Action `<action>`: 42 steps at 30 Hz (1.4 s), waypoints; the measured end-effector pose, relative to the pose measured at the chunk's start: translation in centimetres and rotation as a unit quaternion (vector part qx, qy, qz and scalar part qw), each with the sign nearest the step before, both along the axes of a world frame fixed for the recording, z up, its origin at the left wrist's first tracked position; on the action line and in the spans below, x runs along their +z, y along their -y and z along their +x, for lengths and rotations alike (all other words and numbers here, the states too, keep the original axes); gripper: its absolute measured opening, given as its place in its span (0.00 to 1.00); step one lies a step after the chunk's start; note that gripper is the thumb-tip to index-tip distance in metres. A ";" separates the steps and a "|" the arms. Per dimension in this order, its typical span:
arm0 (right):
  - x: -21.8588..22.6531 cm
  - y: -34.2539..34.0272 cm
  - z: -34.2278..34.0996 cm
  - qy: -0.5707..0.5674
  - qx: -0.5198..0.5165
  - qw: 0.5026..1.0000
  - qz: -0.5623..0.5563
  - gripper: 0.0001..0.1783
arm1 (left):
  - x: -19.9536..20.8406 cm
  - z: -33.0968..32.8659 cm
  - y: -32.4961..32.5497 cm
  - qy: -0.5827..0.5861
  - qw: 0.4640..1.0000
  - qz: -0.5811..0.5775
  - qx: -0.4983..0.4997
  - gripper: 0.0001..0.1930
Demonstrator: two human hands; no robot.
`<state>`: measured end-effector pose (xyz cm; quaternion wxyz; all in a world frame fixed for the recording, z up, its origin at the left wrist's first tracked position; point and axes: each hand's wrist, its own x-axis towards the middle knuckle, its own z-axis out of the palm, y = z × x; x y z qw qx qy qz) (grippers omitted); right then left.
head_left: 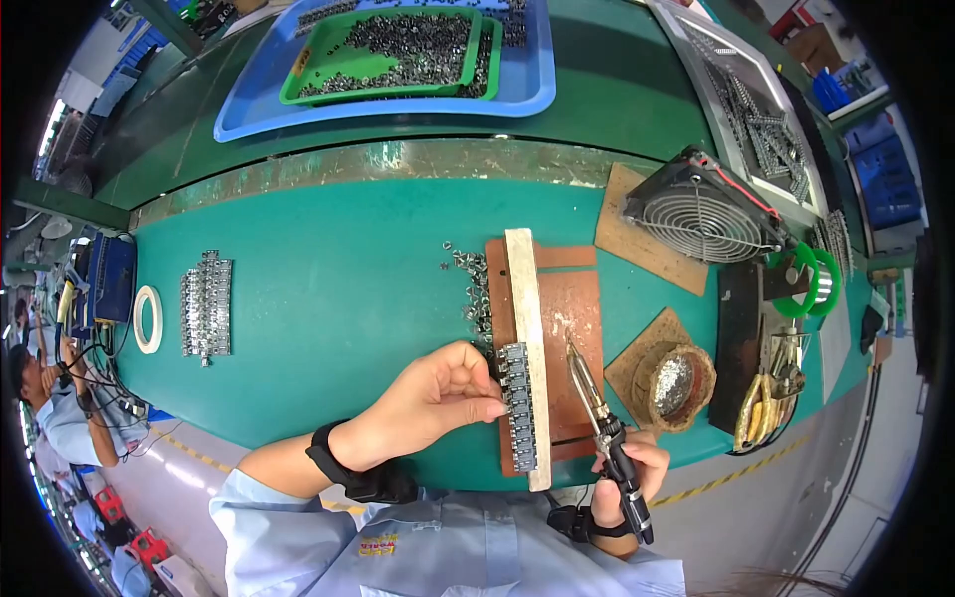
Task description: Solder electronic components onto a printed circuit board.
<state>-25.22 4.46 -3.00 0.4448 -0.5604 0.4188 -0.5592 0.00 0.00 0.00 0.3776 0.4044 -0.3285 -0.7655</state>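
My right hand (635, 466) is wrapped round the black handle of a soldering iron (597, 408), its tip pointing away from me over a brown board (572, 298). Along the board lies a pale wooden bar (524, 298). A row of grey electronic parts (517, 418) lines the bar's left side near me. My left hand (428, 398) pinches at that row's left edge, thumb and forefinger together; whatever sits between them is too small to make out. Loose small metal pieces (477, 298) are scattered beyond my left hand, beside the board.
A round pot (681, 388) on a wooden square and a fan (701, 224) stand right of the board. Further right is a green solder spool (821, 282). Finished-looking strips (207, 308) and a tape roll (147, 318) lie left. A blue tray (239, 114) holds green trays (298, 90) of metal pieces.
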 end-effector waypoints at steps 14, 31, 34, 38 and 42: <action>0.7 -0.1 0.1 -0.059 -0.032 0.998 -0.013 0.25 | 2.6 2.0 2.9 0.425 0.864 -0.261 0.077 0.08; 1.5 0.1 -0.2 -0.031 -0.005 0.999 -0.017 0.19 | 3.7 0.0 3.8 0.481 0.813 -0.313 0.097 0.04; 1.4 0.6 0.0 -0.021 -0.020 0.998 -0.058 0.19 | 4.2 0.4 2.7 0.398 0.886 -0.225 0.075 0.03; 1.7 0.7 0.3 -0.029 -0.017 0.997 -0.062 0.19 | 2.9 1.2 0.6 0.373 0.896 -0.243 0.001 0.03; 1.2 0.3 0.1 -0.053 0.000 0.998 -0.038 0.19 | 3.4 0.6 -0.2 0.175 0.980 -0.083 0.034 0.04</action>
